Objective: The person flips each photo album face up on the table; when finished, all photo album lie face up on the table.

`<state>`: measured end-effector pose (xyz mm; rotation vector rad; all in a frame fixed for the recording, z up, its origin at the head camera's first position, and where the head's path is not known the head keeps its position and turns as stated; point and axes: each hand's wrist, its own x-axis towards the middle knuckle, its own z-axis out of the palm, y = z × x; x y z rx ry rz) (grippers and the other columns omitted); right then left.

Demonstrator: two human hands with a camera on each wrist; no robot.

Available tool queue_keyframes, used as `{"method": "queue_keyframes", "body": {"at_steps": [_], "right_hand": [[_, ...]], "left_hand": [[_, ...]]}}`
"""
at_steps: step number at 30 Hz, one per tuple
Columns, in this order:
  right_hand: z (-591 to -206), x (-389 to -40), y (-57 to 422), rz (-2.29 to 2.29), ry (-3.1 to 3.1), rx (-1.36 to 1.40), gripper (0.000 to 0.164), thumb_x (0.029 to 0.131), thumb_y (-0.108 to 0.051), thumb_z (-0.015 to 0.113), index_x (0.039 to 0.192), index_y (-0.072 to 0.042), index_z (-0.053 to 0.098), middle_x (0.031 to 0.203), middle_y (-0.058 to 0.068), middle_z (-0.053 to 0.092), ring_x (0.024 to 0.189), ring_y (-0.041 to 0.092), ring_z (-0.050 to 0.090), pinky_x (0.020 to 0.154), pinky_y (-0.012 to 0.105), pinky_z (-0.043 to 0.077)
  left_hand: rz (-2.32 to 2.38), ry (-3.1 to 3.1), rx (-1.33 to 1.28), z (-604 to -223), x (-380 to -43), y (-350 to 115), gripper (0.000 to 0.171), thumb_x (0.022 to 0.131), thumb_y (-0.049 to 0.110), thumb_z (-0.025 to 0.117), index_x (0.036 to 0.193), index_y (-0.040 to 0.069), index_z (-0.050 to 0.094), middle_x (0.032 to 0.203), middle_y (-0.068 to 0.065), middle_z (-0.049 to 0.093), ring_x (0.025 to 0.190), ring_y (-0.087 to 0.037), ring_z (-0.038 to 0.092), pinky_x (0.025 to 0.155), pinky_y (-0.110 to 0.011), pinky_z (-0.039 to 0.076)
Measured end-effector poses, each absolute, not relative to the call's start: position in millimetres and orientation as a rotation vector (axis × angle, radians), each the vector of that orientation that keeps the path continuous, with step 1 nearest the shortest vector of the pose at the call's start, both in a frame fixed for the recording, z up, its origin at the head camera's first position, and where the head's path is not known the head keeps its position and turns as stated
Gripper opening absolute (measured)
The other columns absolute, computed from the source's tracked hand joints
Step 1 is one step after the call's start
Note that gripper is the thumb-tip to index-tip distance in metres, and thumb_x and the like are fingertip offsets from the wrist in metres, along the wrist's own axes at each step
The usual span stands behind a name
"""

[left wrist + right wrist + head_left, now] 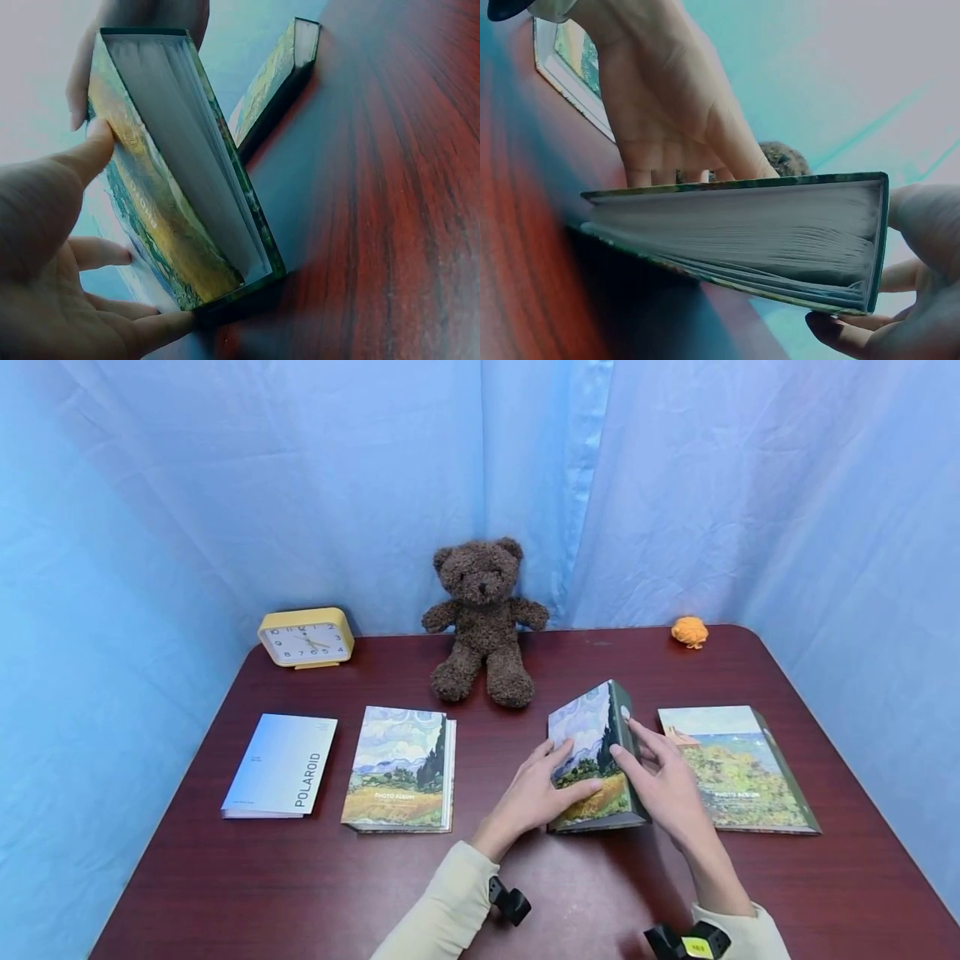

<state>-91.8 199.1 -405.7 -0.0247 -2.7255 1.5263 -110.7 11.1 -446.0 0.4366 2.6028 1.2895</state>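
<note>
A thick photo album (588, 735) with a painted field-and-cypress cover stands tilted on the table, its dark spine side raised. My right hand (671, 781) grips it at the spine, thumb on the front edge and fingertips passing underneath in the right wrist view. Across the cover lies my left hand (536, 789), thumb and fingers spread and fairly straight, fingertips toward the album's lower left edge (202, 304). White page edges (742, 232) show between the covers. Right beside my right hand, another photo album (738, 777) with a landscape cover lies flat.
On the left lie a similar photo album (397, 768) and a pale blue Polaroid booklet (281, 764). At the back are a yellow clock (307, 639), a brown teddy bear (483, 618) and a small orange yarn bundle (690, 632). Blue curtains (360, 485) surround the table (300, 885).
</note>
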Motion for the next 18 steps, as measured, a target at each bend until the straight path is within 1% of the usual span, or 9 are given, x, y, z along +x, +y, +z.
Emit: {"method": "queue_keyframes", "body": {"at_steps": [2, 6, 8, 11, 14, 16, 18], "right_hand": [[-402.8, -92.0, 198.4, 1.540, -2.739, -0.035, 0.066, 0.089, -0.048, 0.054, 0.144, -0.018, 0.033, 0.135, 0.020, 0.042, 0.114, 0.036, 0.052, 0.085, 0.048, 0.047], [-398.8, -92.6, 197.2, 1.603, -2.754, -0.062, 0.074, 0.088, -0.049, 0.054, 0.147, -0.015, 0.024, 0.131, 0.024, 0.048, 0.114, 0.032, 0.053, 0.080, 0.039, 0.051], [-397.3, -92.8, 196.6, 1.625, -2.760, -0.085, 0.078, 0.088, -0.050, 0.054, 0.148, -0.013, 0.020, 0.133, 0.024, 0.046, 0.117, 0.031, 0.051, 0.081, 0.038, 0.051], [-395.1, -92.8, 196.2, 1.636, -2.772, -0.128, 0.083, 0.087, -0.052, 0.053, 0.148, -0.010, 0.016, 0.137, 0.025, 0.041, 0.122, 0.033, 0.046, 0.086, 0.042, 0.048], [-393.2, -93.0, 196.1, 1.639, -2.780, -0.139, 0.085, 0.087, -0.054, 0.053, 0.148, -0.009, 0.014, 0.139, 0.025, 0.038, 0.123, 0.034, 0.044, 0.086, 0.043, 0.048], [-392.2, -93.7, 196.1, 1.654, -2.768, -0.129, 0.083, 0.087, -0.053, 0.052, 0.148, -0.010, 0.015, 0.138, 0.025, 0.039, 0.122, 0.033, 0.045, 0.084, 0.039, 0.050], [-391.3, -94.5, 196.1, 1.666, -2.746, -0.113, 0.079, 0.089, -0.052, 0.050, 0.148, -0.011, 0.018, 0.136, 0.024, 0.042, 0.120, 0.032, 0.047, 0.079, 0.032, 0.052]], "left_hand": [[1.303, 2.593, 0.447, -445.0, -112.0, 12.4, 0.078, 0.080, 0.068, 0.051, 0.144, 0.028, 0.031, 0.149, -0.007, 0.028, 0.134, -0.023, 0.030, 0.104, -0.043, 0.032], [1.312, 2.585, 0.464, -444.4, -115.1, 14.5, 0.075, 0.081, 0.067, 0.050, 0.144, 0.030, 0.031, 0.148, -0.005, 0.031, 0.134, -0.022, 0.031, 0.104, -0.042, 0.031], [1.308, 2.579, 0.464, -444.1, -116.4, 15.2, 0.075, 0.081, 0.067, 0.050, 0.144, 0.031, 0.031, 0.148, -0.004, 0.031, 0.133, -0.021, 0.031, 0.105, -0.042, 0.031], [1.307, 2.566, 0.468, -444.3, -118.9, 16.4, 0.074, 0.081, 0.067, 0.049, 0.143, 0.032, 0.031, 0.148, -0.003, 0.031, 0.133, -0.020, 0.031, 0.104, -0.041, 0.032], [1.319, 2.552, 0.483, -444.3, -121.6, 16.9, 0.074, 0.081, 0.067, 0.049, 0.143, 0.030, 0.032, 0.147, -0.002, 0.032, 0.132, -0.018, 0.033, 0.104, -0.040, 0.032], [1.338, 2.534, 0.494, -444.7, -123.4, 17.3, 0.073, 0.082, 0.066, 0.048, 0.143, 0.030, 0.032, 0.147, 0.000, 0.032, 0.129, -0.016, 0.037, 0.104, -0.037, 0.033], [1.367, 2.504, 0.496, -444.4, -124.7, 17.6, 0.072, 0.083, 0.065, 0.048, 0.143, 0.030, 0.032, 0.147, 0.003, 0.032, 0.125, -0.014, 0.042, 0.103, -0.034, 0.035]]}}
